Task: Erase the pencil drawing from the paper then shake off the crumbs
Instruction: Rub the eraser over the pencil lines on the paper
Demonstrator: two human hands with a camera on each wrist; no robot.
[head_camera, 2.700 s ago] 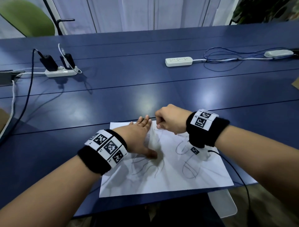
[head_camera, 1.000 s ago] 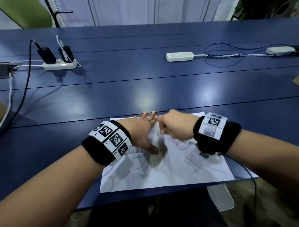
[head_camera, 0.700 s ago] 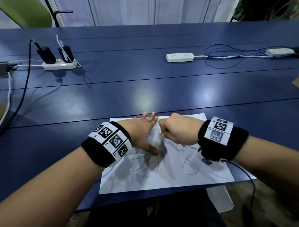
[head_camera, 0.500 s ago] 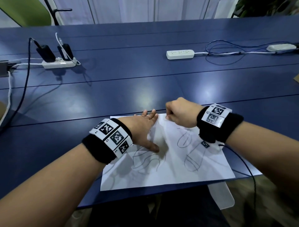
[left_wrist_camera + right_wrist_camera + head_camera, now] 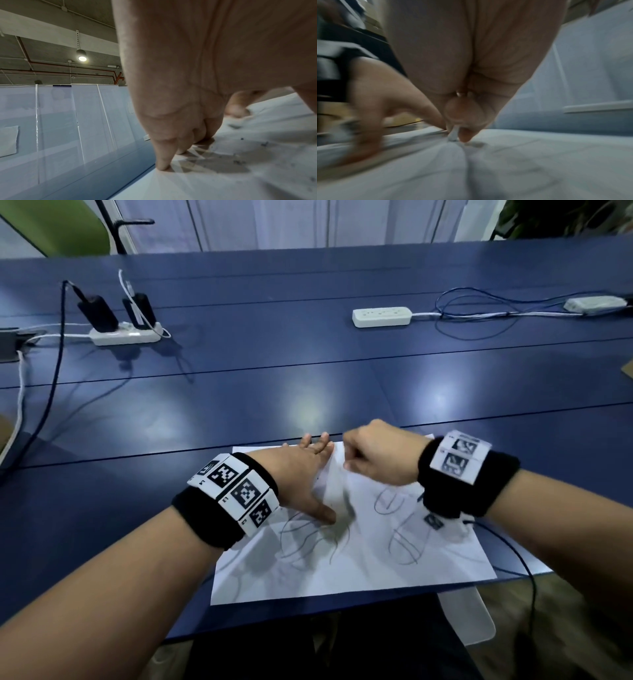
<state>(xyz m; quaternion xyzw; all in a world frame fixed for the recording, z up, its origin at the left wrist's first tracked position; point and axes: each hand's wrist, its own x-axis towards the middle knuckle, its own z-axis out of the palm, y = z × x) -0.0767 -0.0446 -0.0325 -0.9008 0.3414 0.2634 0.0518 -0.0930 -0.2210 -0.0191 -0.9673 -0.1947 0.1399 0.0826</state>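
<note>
A white sheet of paper (image 5: pixel 359 563) with looping pencil lines lies at the near edge of the blue table (image 5: pixel 274 392). My left hand (image 5: pixel 301 474) lies flat on the paper's upper left part, fingers straight and thumb spread, pressing it down. Its fingertips (image 5: pixel 163 165) touch the sheet near the far edge, with dark eraser crumbs (image 5: pixel 240 161) scattered beside them. My right hand (image 5: pixel 376 457) is a blurred fist just right of the left fingers. It pinches a small white eraser (image 5: pixel 453 134) whose tip meets the paper (image 5: pixel 522 162).
A white power strip (image 5: pixel 126 335) with black adapters and cables sits far left. Another power strip (image 5: pixel 382 316) with looped blue cable (image 5: pixel 479 316) lies at the far middle and right. A cable (image 5: pixel 527 570) hangs from my right wristband over the table's near edge.
My right hand has been rubbing back and forth over the paper's top edge beside the left fingers. The left hand has stayed pressed in place.
</note>
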